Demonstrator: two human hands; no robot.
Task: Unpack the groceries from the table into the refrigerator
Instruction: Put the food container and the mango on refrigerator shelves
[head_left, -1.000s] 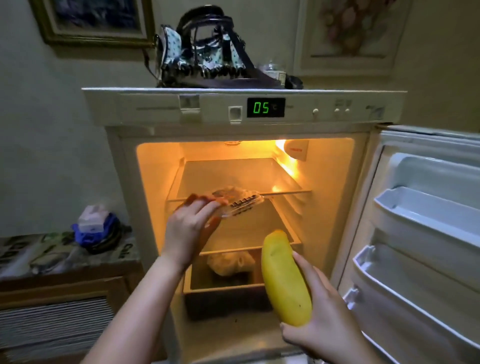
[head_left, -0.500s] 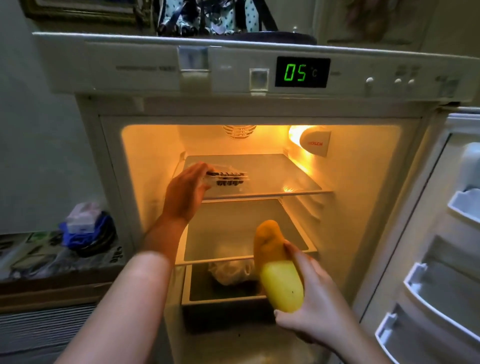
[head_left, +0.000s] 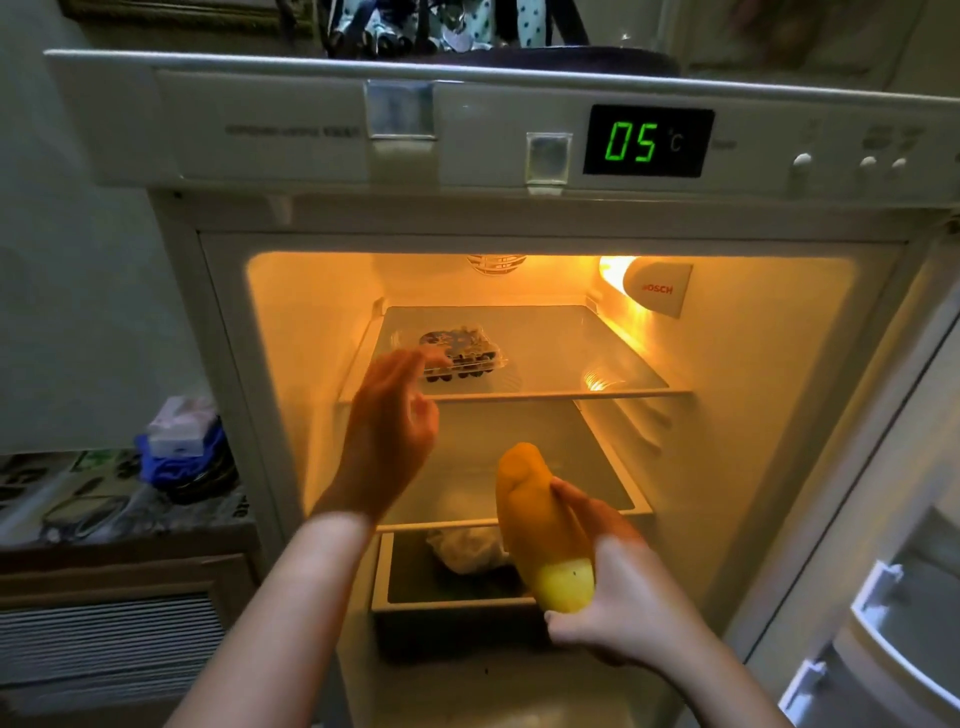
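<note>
Gripping the mango (head_left: 545, 530), the right hand (head_left: 618, 603); left hand (head_left: 389, 431) loose-fingered beside the berry box (head_left: 460, 353).

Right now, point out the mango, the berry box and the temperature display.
mango (head_left: 540, 525), head view, middle of its skin.
berry box (head_left: 462, 353), head view, clear lid.
temperature display (head_left: 647, 141), head view, green digits.

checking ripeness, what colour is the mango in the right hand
Yellow, tinted orange at its far end by the fridge light; the mango shows best in the head view.
</note>
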